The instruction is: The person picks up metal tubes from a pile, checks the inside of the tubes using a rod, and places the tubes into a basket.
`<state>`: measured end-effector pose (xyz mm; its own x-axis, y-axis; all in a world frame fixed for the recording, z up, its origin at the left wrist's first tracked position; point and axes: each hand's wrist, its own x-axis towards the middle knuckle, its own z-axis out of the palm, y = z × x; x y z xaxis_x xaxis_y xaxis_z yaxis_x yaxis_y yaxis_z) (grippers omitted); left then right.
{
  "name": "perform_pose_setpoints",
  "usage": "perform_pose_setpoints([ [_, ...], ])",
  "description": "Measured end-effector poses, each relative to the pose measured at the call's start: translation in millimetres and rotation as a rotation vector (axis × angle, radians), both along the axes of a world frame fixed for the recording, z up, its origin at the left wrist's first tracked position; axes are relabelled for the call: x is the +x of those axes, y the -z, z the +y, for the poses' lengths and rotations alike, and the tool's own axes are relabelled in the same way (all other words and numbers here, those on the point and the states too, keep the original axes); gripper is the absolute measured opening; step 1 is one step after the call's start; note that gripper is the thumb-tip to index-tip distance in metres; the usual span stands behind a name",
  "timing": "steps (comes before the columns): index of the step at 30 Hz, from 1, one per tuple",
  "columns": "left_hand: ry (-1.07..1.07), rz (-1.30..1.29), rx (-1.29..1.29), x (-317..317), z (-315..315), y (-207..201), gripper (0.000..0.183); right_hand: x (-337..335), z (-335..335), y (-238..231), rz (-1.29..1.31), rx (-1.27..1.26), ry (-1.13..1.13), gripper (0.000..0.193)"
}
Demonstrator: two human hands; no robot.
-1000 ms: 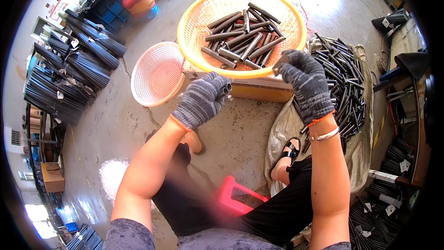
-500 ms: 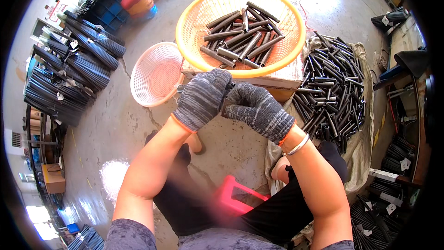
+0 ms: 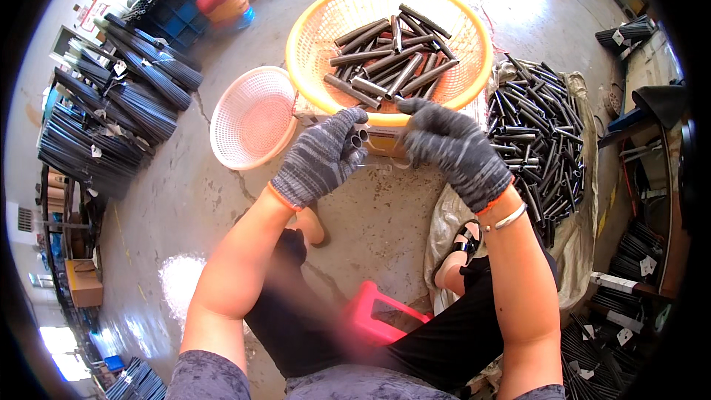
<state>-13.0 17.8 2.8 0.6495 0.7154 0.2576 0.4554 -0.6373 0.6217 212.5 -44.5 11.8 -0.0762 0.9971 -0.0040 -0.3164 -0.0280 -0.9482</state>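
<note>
My left hand (image 3: 318, 159), in a grey striped knit glove, is closed around a few short metal tubes (image 3: 358, 138), their open ends showing between my thumb and fingers and facing my right hand (image 3: 458, 152). That one, gloved alike, has its fingers bent and pointing toward the left, a gap between the two; it is blurred there, and I cannot tell whether it grips anything. Just beyond both hands, a yellow-orange basket (image 3: 463, 37) sits on a box (image 3: 385, 147), with dark tubes (image 3: 404, 67) lying crisscross inside. Near my left hand, on its outer side, a smaller pale pink basket (image 3: 252, 115) stands on the floor (image 3: 355, 230). Outward from my right hand, a big heap of similar tubes (image 3: 548, 148) lies on a pale sack (image 3: 574, 259). Nearer my body than either hand is a pink-red stool (image 3: 366, 318), between my legs.
</note>
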Motion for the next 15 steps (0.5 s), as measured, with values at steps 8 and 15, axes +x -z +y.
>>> perform_pose_setpoints([
  [8, 0.248, -0.117, -0.228, 6, -9, -12, 0.081, -15, 1, 15, -0.488, 0.455, -0.19, 0.017],
  [15, 0.226, -0.035, -0.266, -4, 1, -2, 0.062, -7, -5, -13, -0.175, 0.029, -0.155, 0.011],
])
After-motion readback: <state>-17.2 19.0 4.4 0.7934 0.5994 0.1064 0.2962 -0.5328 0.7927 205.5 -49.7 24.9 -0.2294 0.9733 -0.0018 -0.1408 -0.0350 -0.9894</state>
